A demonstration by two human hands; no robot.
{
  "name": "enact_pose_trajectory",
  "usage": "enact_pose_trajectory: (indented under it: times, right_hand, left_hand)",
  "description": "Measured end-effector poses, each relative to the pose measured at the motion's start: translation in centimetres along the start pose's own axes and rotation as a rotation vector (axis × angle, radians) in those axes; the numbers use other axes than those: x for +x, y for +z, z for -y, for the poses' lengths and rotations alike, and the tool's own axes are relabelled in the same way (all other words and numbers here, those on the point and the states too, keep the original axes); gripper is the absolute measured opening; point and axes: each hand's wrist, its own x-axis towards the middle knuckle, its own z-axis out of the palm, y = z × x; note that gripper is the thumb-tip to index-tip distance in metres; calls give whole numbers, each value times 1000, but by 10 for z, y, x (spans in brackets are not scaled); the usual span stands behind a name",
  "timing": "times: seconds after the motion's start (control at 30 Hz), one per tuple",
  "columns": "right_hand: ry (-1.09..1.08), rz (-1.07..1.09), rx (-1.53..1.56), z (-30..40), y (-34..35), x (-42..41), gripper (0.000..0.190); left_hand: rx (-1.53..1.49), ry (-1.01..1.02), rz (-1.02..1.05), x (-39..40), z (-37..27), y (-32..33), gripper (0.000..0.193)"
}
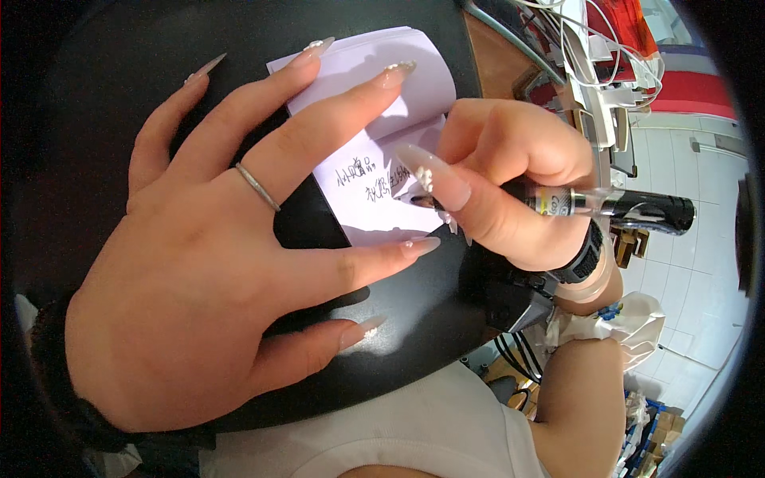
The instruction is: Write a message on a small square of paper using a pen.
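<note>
A small pad of white paper (pixel 412 48) lies open on a black tabletop, a page partly curled up. Several lines of black handwriting mark its lower sheet (pixel 352 215). My right hand (pixel 508 173) grips a black-capped, clear-barrelled pen (pixel 648 209), its tip end at the writing and partly covered by my thumb. Spread flat and palm down, my left hand (pixel 197 287) holds nothing; its middle and ring fingers lie across the pad, and the index fingertip is by the pad's near edge. A thin metal ring (pixel 257 186) circles the left middle finger. Both hands have long decorated nails.
White cables and a power strip (pixel 603 95) sit beyond the table's right end, near something red (pixel 687 92). A dark boxy device (pixel 520 305) is below my right wrist, with black cables (pixel 520 358) hanging under it. Cardboard boxes (pixel 663 430) stand on the tiled floor (pixel 687 287).
</note>
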Motion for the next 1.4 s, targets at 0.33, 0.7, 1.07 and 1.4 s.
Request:
enact_pose_trajectory:
  times: [0.33,0.7,1.07,1.4]
  right_hand:
    - [-19,-7,23,-2,2,-2,23]
    - [-22,20,35,-3,0,-2,23]
    - [-27,24,40,0,1,0,22]
    - [-88,-36,42,-8,1,-2,23]
  left_hand:
    - [-16,-23,19,0,-5,0,51]
    - [-28,-19,19,1,-2,0,52]
    - [-17,-53,21,-6,-7,-4,53]
    - [-8,-34,25,0,-7,-2,53]
